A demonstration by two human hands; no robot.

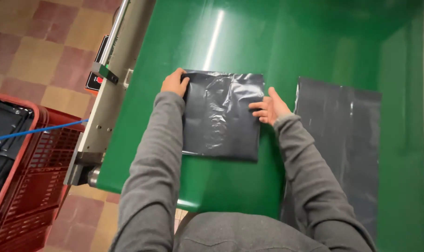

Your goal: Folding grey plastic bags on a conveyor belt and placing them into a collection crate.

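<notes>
Green belt (pixel 249 42): dark bag (pixel 221 116) between both hands.

A packing or dispatch workshop is suggested: a broad green conveyor belt (pixel 286 42) framed by a metal side rail (pixel 110 88), a red plastic crate (pixel 30 177) beside it, and a worn tiled floor (pixel 39 51).
</notes>
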